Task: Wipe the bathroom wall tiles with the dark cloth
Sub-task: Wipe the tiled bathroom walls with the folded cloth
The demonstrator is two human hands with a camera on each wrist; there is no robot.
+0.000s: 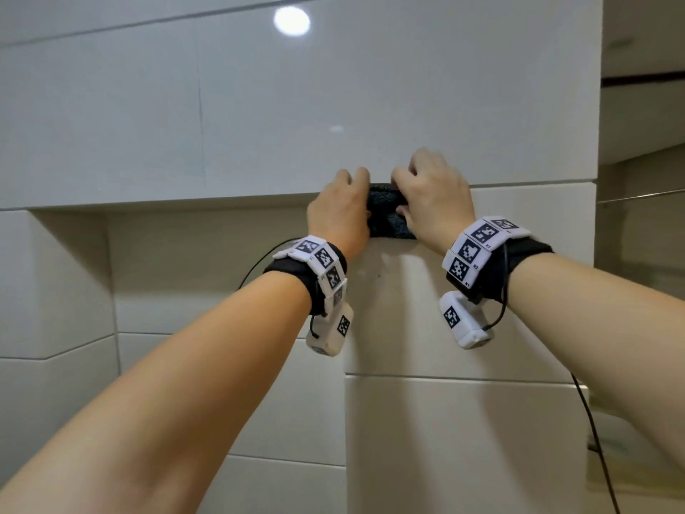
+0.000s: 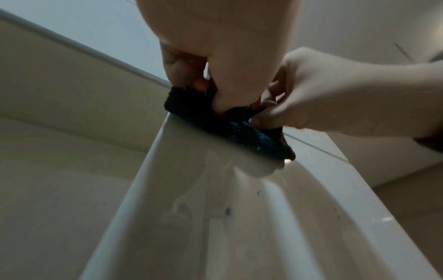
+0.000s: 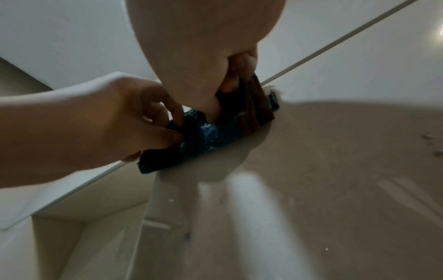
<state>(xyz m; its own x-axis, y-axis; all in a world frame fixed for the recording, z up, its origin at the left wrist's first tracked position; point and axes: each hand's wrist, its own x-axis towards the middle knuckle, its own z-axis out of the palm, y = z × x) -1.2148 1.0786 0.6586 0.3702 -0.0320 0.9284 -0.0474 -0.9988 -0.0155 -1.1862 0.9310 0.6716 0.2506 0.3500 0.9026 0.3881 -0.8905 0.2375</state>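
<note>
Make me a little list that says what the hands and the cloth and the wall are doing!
left hand: grips the left end of the dark cloth, fingers curled on it
right hand: pinches the right end of the same cloth
dark cloth: bunched between both hands, pressed against the wall
wall tiles: glossy white, with a round light reflected near the top
recess: set into the wall, left of the hands
specks: small dark spots on the tile, seen from the right wrist
</note>
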